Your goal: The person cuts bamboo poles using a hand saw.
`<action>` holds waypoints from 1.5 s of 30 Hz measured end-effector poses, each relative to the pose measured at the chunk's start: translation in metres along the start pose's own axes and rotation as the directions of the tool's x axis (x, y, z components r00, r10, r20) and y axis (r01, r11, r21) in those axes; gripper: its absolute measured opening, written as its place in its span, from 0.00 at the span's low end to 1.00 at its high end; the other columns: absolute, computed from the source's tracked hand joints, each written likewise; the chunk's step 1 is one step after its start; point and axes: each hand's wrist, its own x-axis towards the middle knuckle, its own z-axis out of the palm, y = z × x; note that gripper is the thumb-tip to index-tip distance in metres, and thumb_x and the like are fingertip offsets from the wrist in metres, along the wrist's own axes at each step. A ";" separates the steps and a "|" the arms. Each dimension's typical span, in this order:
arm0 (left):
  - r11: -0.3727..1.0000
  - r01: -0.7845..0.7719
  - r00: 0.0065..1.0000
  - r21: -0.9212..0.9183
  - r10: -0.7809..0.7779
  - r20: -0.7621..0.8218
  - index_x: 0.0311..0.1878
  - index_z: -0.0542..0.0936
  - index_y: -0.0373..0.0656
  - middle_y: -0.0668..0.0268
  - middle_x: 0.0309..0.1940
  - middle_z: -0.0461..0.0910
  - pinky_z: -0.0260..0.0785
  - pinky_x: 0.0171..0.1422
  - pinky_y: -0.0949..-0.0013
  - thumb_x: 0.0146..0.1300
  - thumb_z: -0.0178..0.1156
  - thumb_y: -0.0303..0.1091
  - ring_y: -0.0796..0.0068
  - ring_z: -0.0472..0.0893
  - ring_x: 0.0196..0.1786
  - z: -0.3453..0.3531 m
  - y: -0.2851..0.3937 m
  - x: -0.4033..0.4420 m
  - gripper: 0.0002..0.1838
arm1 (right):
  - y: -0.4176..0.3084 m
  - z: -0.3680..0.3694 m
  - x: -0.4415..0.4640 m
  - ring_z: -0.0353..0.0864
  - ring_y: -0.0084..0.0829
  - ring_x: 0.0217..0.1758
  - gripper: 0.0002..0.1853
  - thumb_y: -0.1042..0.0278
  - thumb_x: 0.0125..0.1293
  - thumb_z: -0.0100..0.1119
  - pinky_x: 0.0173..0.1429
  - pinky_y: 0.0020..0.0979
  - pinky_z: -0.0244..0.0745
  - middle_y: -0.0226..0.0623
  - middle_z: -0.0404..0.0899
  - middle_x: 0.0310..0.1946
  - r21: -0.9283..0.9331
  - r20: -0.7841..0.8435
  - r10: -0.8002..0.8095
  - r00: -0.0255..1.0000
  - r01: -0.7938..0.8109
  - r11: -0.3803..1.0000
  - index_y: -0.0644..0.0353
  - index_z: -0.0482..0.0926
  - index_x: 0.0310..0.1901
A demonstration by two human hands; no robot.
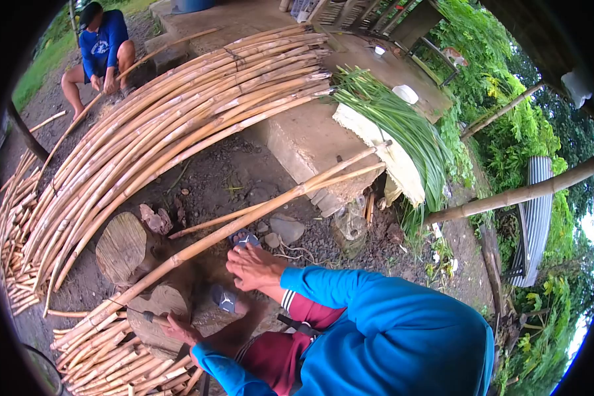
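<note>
My left hand [183, 332] is closed round the handle of a knife [156, 319]. Its thin dark blade points left, over the lower part of a long bamboo pole [195, 251]. That pole slants from the lower left up to the concrete ledge, passing by two cut log stumps [121, 249], [160, 321]. My right hand [254, 265] is above my sandaled feet, a little to the right of the pole. Its fingers are loosely bent and slightly apart, with nothing visible in them.
A large stack of bamboo poles [178, 109] arches across the upper left, and shorter pieces [112, 366] lie below. Another person [104, 39] crouches at the top left, holding a pole. Long green leaves [402, 119] lie beside a pale sack [376, 135] on the concrete ledge [303, 142].
</note>
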 end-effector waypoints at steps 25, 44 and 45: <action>0.854 -0.205 0.967 0.478 0.253 -0.039 0.41 0.79 0.30 0.57 0.25 0.76 0.71 0.35 0.55 0.66 0.52 0.48 0.61 0.76 0.29 -0.005 -0.009 0.022 0.25 | 0.037 0.057 0.012 0.73 0.44 0.43 0.21 0.50 0.40 0.64 0.53 0.51 0.61 0.41 0.74 0.34 0.118 -0.297 0.135 0.945 -0.104 0.988 0.58 0.77 0.32; 0.840 -0.307 0.937 0.448 0.349 -0.011 0.56 0.72 0.33 0.53 0.32 0.72 0.67 0.33 0.56 0.62 0.54 0.45 0.61 0.72 0.30 0.006 0.006 0.012 0.27 | 0.034 0.085 0.021 0.71 0.47 0.53 0.24 0.51 0.37 0.66 0.61 0.53 0.58 0.43 0.72 0.40 0.281 -0.189 0.218 0.958 -0.160 0.946 0.58 0.77 0.35; 0.842 -0.306 0.938 0.445 0.347 -0.012 0.55 0.73 0.32 0.53 0.32 0.72 0.67 0.33 0.56 0.62 0.54 0.45 0.61 0.72 0.30 0.005 0.006 0.012 0.26 | 0.034 0.082 0.020 0.71 0.47 0.51 0.24 0.50 0.36 0.66 0.59 0.53 0.59 0.43 0.72 0.39 0.259 -0.199 0.209 0.957 -0.154 0.953 0.57 0.77 0.34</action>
